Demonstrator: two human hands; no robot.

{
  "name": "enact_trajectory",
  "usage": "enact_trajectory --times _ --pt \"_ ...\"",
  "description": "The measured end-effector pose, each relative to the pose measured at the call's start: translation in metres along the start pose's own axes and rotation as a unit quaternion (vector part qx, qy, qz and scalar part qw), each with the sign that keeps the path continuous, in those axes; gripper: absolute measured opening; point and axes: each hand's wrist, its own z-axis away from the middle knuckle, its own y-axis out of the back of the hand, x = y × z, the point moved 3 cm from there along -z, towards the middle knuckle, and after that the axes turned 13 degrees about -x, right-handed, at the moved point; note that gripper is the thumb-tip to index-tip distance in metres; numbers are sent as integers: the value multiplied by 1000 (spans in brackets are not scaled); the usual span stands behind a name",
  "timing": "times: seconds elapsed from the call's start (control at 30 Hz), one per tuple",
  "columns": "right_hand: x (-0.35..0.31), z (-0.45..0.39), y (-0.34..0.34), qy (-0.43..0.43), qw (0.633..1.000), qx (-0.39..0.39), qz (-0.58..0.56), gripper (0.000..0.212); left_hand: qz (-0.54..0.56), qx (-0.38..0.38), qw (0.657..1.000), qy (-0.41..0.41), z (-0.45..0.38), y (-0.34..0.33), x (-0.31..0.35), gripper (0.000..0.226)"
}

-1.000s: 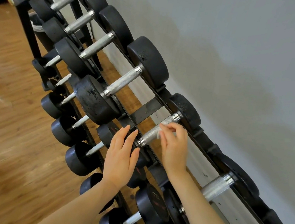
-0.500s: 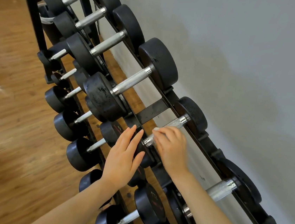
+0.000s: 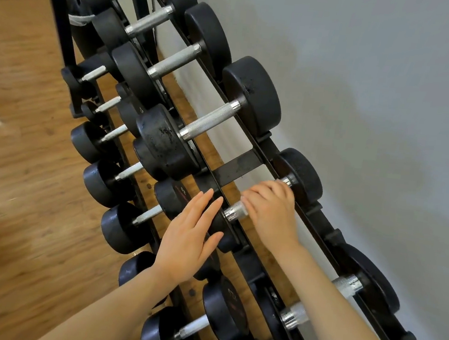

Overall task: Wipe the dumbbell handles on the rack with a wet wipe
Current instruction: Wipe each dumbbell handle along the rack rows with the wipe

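Observation:
A black rack (image 3: 237,168) along the wall holds rows of black dumbbells with knurled steel handles. My right hand (image 3: 271,211) curls over the handle (image 3: 235,211) of a small top-row dumbbell, close to its far head (image 3: 301,175). The wet wipe lies hidden under that hand. Only the near end of the handle shows. My left hand (image 3: 190,238) rests flat, fingers straight, on the dumbbell's near black head (image 3: 218,225).
A bigger dumbbell (image 3: 212,119) sits just left on the top row, another handle (image 3: 347,286) just right beneath my forearm. Lower rows of small dumbbells (image 3: 124,228) jut toward the wooden floor (image 3: 21,174). A grey wall (image 3: 365,102) runs close behind the rack.
My right hand slid down the handle toward its near end, then back up toward the far head. My left hand stayed flat on the near head. The view shifted slightly.

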Motion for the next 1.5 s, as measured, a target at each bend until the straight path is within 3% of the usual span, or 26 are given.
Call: enact_trajectory --times 0.17,0.3,0.47,0.6,0.73,0.9,1.07,1.2,1.37,1.5 --pt "-9 4 -3 104 994 -39 11 17 6 0 1000 -2 0 0 1 63" --pt "-1 4 3 45 999 11 6 16 11 4 1000 -3 1 0 1 63" --pt "-19 18 -10 77 997 15 -7 19 8 6 1000 -4 0 -1 0 63" --pt "-12 21 -11 -35 995 67 -70 22 10 8 1000 1 0 -2 0 63" --pt "-26 27 -23 -13 995 46 -86 25 8 6 1000 4 0 -3 0 63" --pt "-10 33 -20 -78 980 109 -147 26 14 14 1000 2 0 -3 2 62" --pt "-26 39 -29 7 991 53 -126 26 12 8 1000 4 -1 -4 1 63" --pt "-7 37 -20 -71 975 118 -175 26 7 8 1000 6 0 -4 1 63" --pt "-29 43 -29 -1 969 38 -243 26 10 6 1000 8 -1 -5 1 63" --pt "-19 40 -26 -63 949 78 -298 22 10 3 1000 7 -1 -5 0 63"
